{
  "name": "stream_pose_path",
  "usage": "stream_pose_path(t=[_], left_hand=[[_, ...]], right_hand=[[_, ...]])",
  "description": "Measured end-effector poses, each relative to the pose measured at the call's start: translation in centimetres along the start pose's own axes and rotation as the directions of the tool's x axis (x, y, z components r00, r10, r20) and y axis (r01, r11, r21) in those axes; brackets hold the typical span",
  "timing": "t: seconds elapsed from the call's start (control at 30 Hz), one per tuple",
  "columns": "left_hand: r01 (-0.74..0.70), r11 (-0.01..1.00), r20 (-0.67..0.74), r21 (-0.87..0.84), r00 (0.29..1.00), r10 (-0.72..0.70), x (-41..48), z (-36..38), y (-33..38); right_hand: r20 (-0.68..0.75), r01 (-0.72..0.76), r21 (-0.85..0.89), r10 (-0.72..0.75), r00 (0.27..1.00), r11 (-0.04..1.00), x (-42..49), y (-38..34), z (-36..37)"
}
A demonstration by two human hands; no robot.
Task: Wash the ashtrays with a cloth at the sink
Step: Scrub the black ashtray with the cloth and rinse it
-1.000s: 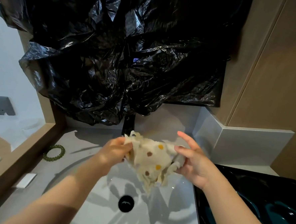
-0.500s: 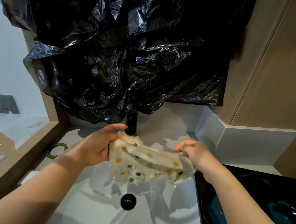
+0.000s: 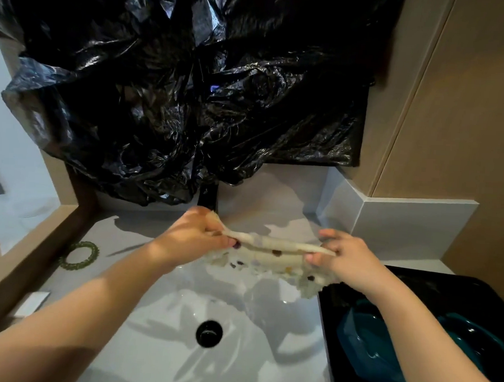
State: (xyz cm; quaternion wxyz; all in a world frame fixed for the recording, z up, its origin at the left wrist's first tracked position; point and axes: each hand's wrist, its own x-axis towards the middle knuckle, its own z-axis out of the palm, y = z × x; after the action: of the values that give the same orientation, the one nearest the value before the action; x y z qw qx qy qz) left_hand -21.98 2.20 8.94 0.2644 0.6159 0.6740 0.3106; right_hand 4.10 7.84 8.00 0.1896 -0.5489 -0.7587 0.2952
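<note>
A cream cloth with coloured dots is stretched sideways above the white sink. My left hand pinches its left end just in front of the black faucet. My right hand grips its right end, fingers curled round the fabric. The cloth's lower edge hangs loose over the basin. Teal ashtrays lie in a black tray at the right; my right forearm hides part of them.
Crumpled black plastic sheeting covers the wall behind the faucet and hangs low over it. The black drain sits in the basin's middle. A green beaded ring and a small white bar lie on the left counter.
My hands have moved apart and pulled the bunched cloth out into a long flat band over the sink. The right hand has shifted toward the black tray.
</note>
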Motion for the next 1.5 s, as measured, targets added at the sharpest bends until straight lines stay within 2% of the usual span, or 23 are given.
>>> stream_pose_path(t=[0.1, 0.17, 0.23, 0.3, 0.33, 0.37, 0.43, 0.5, 0.57, 0.63, 0.73, 0.77, 0.83, 0.9, 0.97, 1.03, 1.1, 1.13, 1.2, 1.27, 1.33, 1.43, 1.5], left_hand=[[0.083, 0.982, -0.150, 0.171, 0.987, -0.057, 0.0, 1.2, 0.5], [0.061, 0.898, -0.215, 0.436, 0.976, 0.038, -0.5, 2.2, 1.5], [0.041, 0.891, -0.242, 0.452, 0.967, 0.079, -0.7, 2.9, 2.5], [0.127, 0.989, -0.170, 0.079, 0.979, -0.112, -0.6, 3.7, 3.3], [0.219, 0.962, -0.075, -0.165, 0.970, -0.233, -0.5, 4.1, 3.7], [0.307, 0.869, 0.031, -0.389, 0.947, -0.321, -0.5, 4.5, 4.0], [0.442, 0.636, 0.223, -0.632, 0.890, -0.397, -0.5, 5.5, 4.6], [0.495, 0.511, 0.342, -0.703, 0.865, -0.367, -0.3, 6.2, 4.8], [0.521, 0.452, 0.412, -0.724, 0.852, -0.322, 0.1, 6.4, 4.9], [0.508, 0.403, 0.402, -0.762, 0.857, -0.321, 0.6, 6.1, 4.4], [0.456, 0.334, 0.337, -0.825, 0.871, -0.356, 0.6, 5.7, 3.6], [0.428, 0.343, 0.309, -0.836, 0.885, -0.349, 0.5, 5.6, 3.5], [0.374, 0.392, 0.287, -0.840, 0.921, -0.264, 0.3, 5.4, 3.4], [0.326, 0.411, 0.302, -0.852, 0.945, -0.123, 0.1, 5.2, 3.9], [0.289, 0.454, 0.303, -0.843, 0.952, -0.045, 0.1, 5.1, 4.8], [0.220, 0.619, 0.239, -0.754, 0.970, -0.052, 0.9, 5.7, 5.8], [0.105, 0.819, 0.113, -0.564, 0.992, -0.049, 1.9, 6.8, 6.7], [0.063, 0.865, 0.072, -0.497, 0.997, -0.031, 2.4, 7.6, 7.0], [0.057, 0.870, 0.088, -0.489, 0.996, -0.016, 3.3, 9.4, 7.7], [0.133, 0.865, 0.178, -0.484, 0.983, -0.052, 4.1, 11.4, 8.2], [0.206, 0.906, 0.280, -0.369, 0.955, -0.103, 5.1, 13.4, 8.4], [0.208, 0.966, 0.350, -0.154, 0.926, -0.144, 6.2, 16.3, 9.2], [0.193, 0.980, 0.378, -0.046, 0.912, -0.162, 6.8, 18.2, 9.8]], right_hand=[[-0.051, -0.033, 0.299, 0.050, 0.997, 0.954, -0.3, -0.6, -0.4], [-0.096, -0.059, 0.429, 0.110, 0.989, 0.901, -0.2, -0.8, -0.2], [-0.087, -0.119, 0.562, 0.202, 0.976, 0.819, 0.2, -0.8, 0.3], [-0.102, -0.154, 0.646, 0.284, 0.953, 0.747, 0.5, -0.8, 1.0], [-0.133, -0.148, 0.665, 0.311, 0.941, 0.732, 0.6, -1.0, 1.5], [-0.169, -0.135, 0.666, 0.324, 0.931, 0.734, 0.6, -1.5, 2.1], [-0.239, -0.086, 0.611, 0.287, 0.928, 0.787, 0.2, -2.9, 3.3], [-0.179, -0.029, 0.549, 0.151, 0.972, 0.835, -0.6, -4.3, 4.5], [0.029, -0.025, 0.515, 0.012, 0.999, 0.857, -1.6, -5.6, 5.0], [0.196, -0.045, 0.498, -0.062, 0.979, 0.866, -2.1, -5.5, 4.9], [0.098, -0.056, 0.707, -0.020, 0.995, 0.705, -1.5, -4.6, 4.0], [0.020, -0.052, 0.766, 0.057, 0.998, 0.641, -1.1, -4.2, 3.7], [-0.077, -0.060, 0.786, 0.193, 0.978, 0.616, -0.6, -3.4, 3.2], [-0.010, -0.119, 0.798, 0.211, 0.977, 0.591, -0.4, -2.6, 2.9], [0.164, -0.215, 0.845, 0.146, 0.976, 0.489, -0.6, -2.1, 2.3], [0.214, -0.230, 0.866, 0.085, 0.973, 0.444, -1.2, -2.0, 1.1], [0.118, -0.165, 0.881, 0.130, 0.984, 0.443, -1.4, -1.4, 0.0], [0.059, -0.135, 0.889, 0.184, 0.981, 0.437, -1.6, -1.0, -0.6], [-0.042, -0.091, 0.902, 0.296, 0.954, 0.422, -1.9, 0.1, -1.7], [-0.198, -0.036, 0.880, 0.434, 0.879, 0.474, -2.0, 1.5, -3.1], [-0.392, -0.037, 0.769, 0.515, 0.762, 0.639, -2.2, 3.5, -4.3], [-0.596, -0.176, 0.463, 0.452, 0.664, 0.869, -2.7, 5.8, -5.3], [-0.624, -0.301, 0.247, 0.389, 0.678, 0.921, -2.8, 7.0, -4.8]])
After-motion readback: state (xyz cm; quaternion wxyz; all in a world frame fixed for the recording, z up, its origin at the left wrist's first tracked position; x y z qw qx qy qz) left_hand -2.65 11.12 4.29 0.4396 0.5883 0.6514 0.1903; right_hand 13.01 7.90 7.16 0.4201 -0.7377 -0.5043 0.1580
